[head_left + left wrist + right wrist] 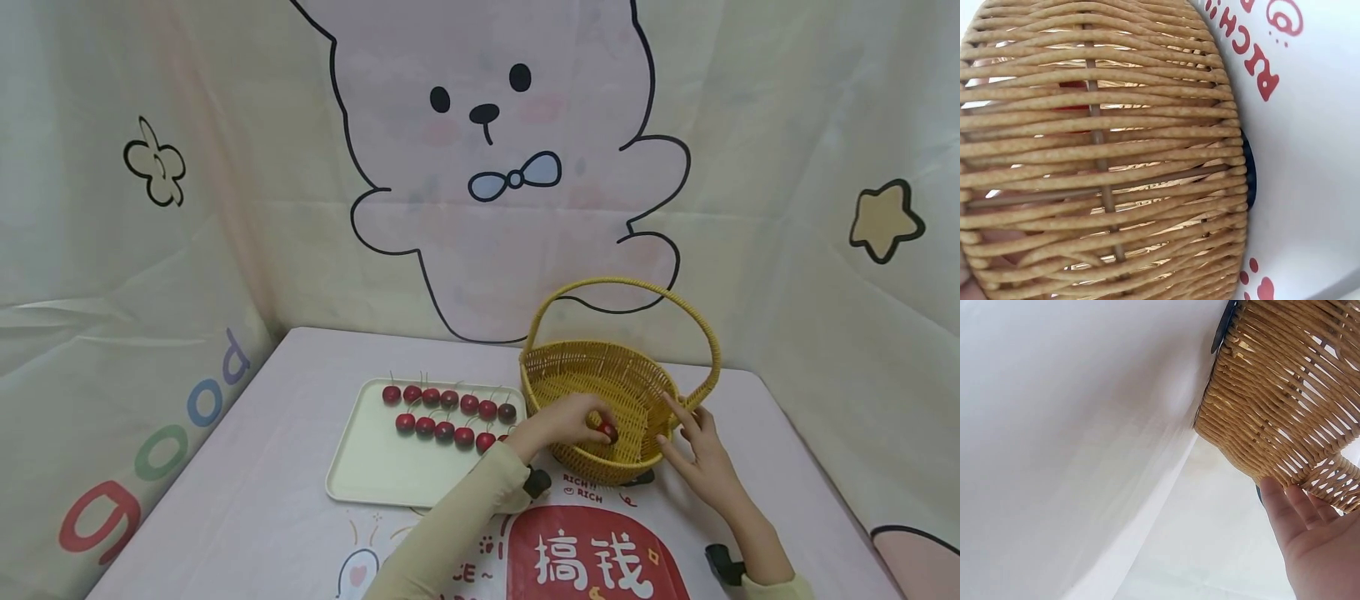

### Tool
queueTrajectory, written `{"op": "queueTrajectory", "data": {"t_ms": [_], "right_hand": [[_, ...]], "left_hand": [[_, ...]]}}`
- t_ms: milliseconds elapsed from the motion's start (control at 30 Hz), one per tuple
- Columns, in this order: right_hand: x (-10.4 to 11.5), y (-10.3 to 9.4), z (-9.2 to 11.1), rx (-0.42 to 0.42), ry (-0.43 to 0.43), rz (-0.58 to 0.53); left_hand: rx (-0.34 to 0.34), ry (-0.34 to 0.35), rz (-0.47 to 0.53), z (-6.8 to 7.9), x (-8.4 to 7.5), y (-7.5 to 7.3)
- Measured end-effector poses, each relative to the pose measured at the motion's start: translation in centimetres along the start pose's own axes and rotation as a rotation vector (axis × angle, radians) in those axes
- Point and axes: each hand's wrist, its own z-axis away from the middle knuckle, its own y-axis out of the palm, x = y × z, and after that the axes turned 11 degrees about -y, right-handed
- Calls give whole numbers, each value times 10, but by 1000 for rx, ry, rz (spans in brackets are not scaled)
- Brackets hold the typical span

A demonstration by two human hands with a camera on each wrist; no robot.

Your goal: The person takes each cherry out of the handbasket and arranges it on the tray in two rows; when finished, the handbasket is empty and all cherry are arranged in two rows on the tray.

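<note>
In the head view my left hand (572, 419) reaches over the near rim of a yellow wicker basket (592, 357) and pinches a dark red cherry (608, 432) between thumb and fingers, low inside it. Through the weave, the left wrist view gives a red patch (1074, 117). At the basket's right side, my right hand (705, 467) touches the rim near the foot of the handle (711, 367). Its fingers (1282, 509) lie fairly straight along the woven outer wall (1272, 406) in the right wrist view.
Left of the basket lies a cream tray (360, 467) with two rows of stemmed cherries (444, 432), partly covered by my left forearm. The printed cloth (247, 517) covers the table, and a curtain with a bear drawing (487, 275) hangs close behind.
</note>
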Motion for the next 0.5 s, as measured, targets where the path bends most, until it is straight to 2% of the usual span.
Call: {"op": "queueTrajectory", "data": {"t_ms": [167, 333, 500], "right_hand": [[1, 1, 0, -2, -6, -7], [1, 1, 0, -6, -7, -14], [0, 1, 1, -11, -9, -21]], "left_hand": [[-10, -8, 64, 4, 1, -2], [-68, 5, 103, 11, 2, -6], [-118, 6, 190, 19, 4, -10]]}}
